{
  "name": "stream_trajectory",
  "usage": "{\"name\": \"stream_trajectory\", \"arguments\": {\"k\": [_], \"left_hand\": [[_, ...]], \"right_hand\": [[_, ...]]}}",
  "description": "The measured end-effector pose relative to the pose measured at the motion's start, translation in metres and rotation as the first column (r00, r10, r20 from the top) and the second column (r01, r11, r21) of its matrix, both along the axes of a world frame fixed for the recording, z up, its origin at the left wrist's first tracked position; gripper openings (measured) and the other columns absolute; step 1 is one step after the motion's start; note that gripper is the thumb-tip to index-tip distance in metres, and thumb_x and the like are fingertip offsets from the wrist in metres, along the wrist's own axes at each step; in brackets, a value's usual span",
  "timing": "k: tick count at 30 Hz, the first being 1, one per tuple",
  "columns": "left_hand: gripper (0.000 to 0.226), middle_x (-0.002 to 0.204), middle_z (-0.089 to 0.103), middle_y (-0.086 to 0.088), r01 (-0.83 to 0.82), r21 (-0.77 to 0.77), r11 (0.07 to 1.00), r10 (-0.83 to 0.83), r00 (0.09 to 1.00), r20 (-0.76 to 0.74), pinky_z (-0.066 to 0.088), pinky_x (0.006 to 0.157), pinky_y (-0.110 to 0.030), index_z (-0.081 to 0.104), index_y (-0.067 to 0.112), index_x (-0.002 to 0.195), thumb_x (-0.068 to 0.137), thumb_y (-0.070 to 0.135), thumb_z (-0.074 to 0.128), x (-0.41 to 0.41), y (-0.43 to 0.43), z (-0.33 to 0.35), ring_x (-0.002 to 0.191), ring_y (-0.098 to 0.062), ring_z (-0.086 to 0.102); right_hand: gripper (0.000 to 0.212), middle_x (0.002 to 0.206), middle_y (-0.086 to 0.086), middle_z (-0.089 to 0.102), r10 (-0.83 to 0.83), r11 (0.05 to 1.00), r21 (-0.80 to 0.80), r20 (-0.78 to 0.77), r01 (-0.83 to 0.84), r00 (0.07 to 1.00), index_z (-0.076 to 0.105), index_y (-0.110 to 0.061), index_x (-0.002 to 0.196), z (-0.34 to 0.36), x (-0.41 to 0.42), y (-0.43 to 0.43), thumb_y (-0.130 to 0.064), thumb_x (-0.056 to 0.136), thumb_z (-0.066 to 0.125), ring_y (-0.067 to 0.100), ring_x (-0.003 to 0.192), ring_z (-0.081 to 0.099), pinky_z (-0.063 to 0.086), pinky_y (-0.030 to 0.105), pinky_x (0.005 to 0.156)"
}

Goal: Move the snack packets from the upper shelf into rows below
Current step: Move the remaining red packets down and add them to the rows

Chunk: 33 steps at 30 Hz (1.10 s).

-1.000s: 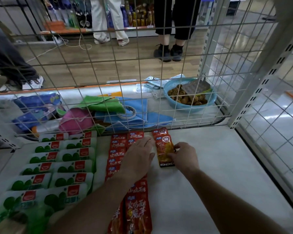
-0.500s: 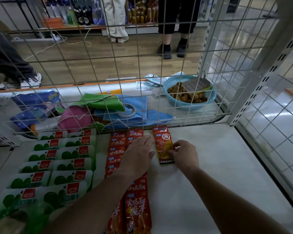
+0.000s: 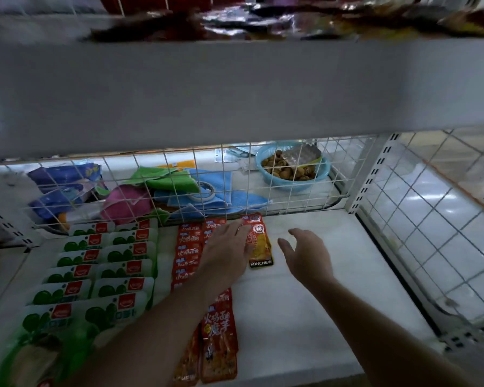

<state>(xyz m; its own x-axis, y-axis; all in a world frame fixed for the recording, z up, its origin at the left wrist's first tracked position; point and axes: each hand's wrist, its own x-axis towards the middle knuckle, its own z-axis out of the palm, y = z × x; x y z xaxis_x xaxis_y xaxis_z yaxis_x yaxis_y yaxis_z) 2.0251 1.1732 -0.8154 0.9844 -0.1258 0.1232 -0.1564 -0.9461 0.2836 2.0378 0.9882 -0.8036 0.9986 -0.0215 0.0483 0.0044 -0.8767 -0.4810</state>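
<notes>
Orange snack packet (image 3: 260, 247) on lower shelf (image 3: 333, 289), touched by straight fingers (image 3: 242, 233) of left hand (image 3: 228, 252); right hand (image 3: 305, 255) beside, spread, empty. Likely light, floppy, slick; pinch an edge.

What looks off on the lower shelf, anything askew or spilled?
Nothing spilled or damaged. Only the lone orange KONCHEW packet looks slightly skewed beside the red packet rows, its bottom swung right. The left hand rests its fingers on the packet's edge; the right hand hovers clear.
</notes>
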Motion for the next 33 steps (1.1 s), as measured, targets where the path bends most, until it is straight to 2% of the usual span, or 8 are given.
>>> {"name": "stream_trajectory", "arguments": {"k": [4, 9, 15, 19, 22, 26, 30, 33], "left_hand": [[0.051, 0.156, 0.038, 0.0, -0.02, -0.005, 1.0, 0.02, 0.999, 0.048, 0.032, 0.118, -0.041, 0.039, 0.024, 0.148, 0.101, 0.044, 0.045, -0.023, -0.007, 0.022, 0.144, -0.02, 0.032], [0.054, 0.161, 0.027, 0.0, 0.018, 0.042, 0.999, -0.021, 0.998, 0.06, 0.027, 0.119, -0.045, 0.031, 0.028, 0.152, 0.102, 0.05, 0.036, -0.051, -0.014, 0.053, 0.148, -0.023, 0.023], [0.061, 0.164, 0.018, 0.002, 0.011, 0.083, 0.996, -0.015, 0.998, 0.053, 0.021, 0.12, -0.047, 0.021, 0.033, 0.155, 0.1, 0.057, 0.03, -0.094, -0.018, 0.095, 0.15, -0.023, 0.015], [0.062, 0.164, 0.016, 0.004, -0.004, 0.078, 0.997, 0.0, 0.999, 0.054, 0.021, 0.12, -0.049, 0.019, 0.034, 0.155, 0.1, 0.058, 0.032, -0.126, -0.025, 0.134, 0.149, -0.024, 0.015], [0.063, 0.165, 0.016, 0.004, -0.018, 0.073, 0.997, 0.013, 0.997, 0.072, 0.02, 0.121, -0.049, 0.021, 0.034, 0.155, 0.099, 0.059, 0.031, -0.15, -0.027, 0.159, 0.15, -0.023, 0.015], [0.063, 0.165, 0.017, 0.003, -0.018, 0.073, 0.997, 0.011, 0.995, 0.096, 0.018, 0.122, -0.045, 0.023, 0.033, 0.156, 0.1, 0.061, 0.026, -0.175, -0.026, 0.191, 0.151, -0.024, 0.015], [0.062, 0.162, 0.026, 0.002, 0.018, 0.091, 0.996, -0.034, 0.983, 0.181, 0.018, 0.119, -0.04, 0.028, 0.03, 0.154, 0.1, 0.06, 0.028, -0.192, -0.025, 0.227, 0.148, -0.022, 0.022], [0.061, 0.157, 0.035, 0.004, 0.065, 0.113, 0.991, -0.09, 0.967, 0.238, 0.025, 0.115, -0.036, 0.036, 0.028, 0.151, 0.1, 0.06, 0.029, -0.202, -0.022, 0.251, 0.144, -0.018, 0.028]], "right_hand": [[0.054, 0.143, 0.004, 0.053, 0.031, 0.998, -0.055, 0.041, -0.029, 0.999, 0.047, -0.018, 0.144, 0.024, -0.03, -0.014, -0.048, 0.099, 0.05, 0.02, 0.135, 0.043, 0.04, 0.035, 0.108], [0.063, 0.156, 0.004, 0.038, 0.097, 0.978, -0.192, 0.062, -0.083, 0.993, 0.033, -0.026, 0.152, 0.054, -0.063, -0.035, -0.058, 0.099, 0.035, 0.023, 0.146, 0.027, 0.031, 0.04, 0.119], [0.07, 0.163, 0.002, 0.023, 0.164, 0.932, -0.335, 0.045, -0.14, 0.985, 0.019, -0.03, 0.156, 0.096, -0.116, -0.051, -0.067, 0.097, 0.023, 0.024, 0.152, 0.012, 0.011, 0.043, 0.125], [0.071, 0.164, 0.002, 0.018, 0.187, 0.918, -0.364, 0.051, -0.156, 0.981, 0.015, -0.029, 0.156, 0.127, -0.146, -0.048, -0.067, 0.097, 0.022, 0.023, 0.153, 0.009, 0.006, 0.043, 0.124], [0.071, 0.163, 0.004, 0.024, 0.202, 0.912, -0.379, 0.085, -0.155, 0.976, 0.02, -0.028, 0.156, 0.151, -0.165, -0.044, -0.067, 0.096, 0.022, 0.024, 0.152, 0.015, 0.01, 0.044, 0.124], [0.077, 0.153, 0.006, 0.043, 0.228, 0.888, -0.439, 0.163, -0.137, 0.96, 0.034, -0.023, 0.151, 0.183, -0.182, -0.038, -0.069, 0.093, 0.012, 0.027, 0.144, 0.034, 0.026, 0.047, 0.12], [0.074, 0.133, 0.006, 0.061, 0.25, 0.887, -0.449, 0.264, -0.11, 0.932, 0.052, -0.019, 0.139, 0.223, -0.19, -0.032, -0.067, 0.095, 0.017, 0.027, 0.126, 0.054, 0.045, 0.045, 0.105], [0.069, 0.124, 0.002, 0.067, 0.247, 0.88, -0.47, 0.327, -0.07, 0.912, 0.059, -0.021, 0.132, 0.254, -0.196, -0.028, -0.064, 0.095, 0.02, 0.025, 0.118, 0.059, 0.048, 0.043, 0.096]]}}
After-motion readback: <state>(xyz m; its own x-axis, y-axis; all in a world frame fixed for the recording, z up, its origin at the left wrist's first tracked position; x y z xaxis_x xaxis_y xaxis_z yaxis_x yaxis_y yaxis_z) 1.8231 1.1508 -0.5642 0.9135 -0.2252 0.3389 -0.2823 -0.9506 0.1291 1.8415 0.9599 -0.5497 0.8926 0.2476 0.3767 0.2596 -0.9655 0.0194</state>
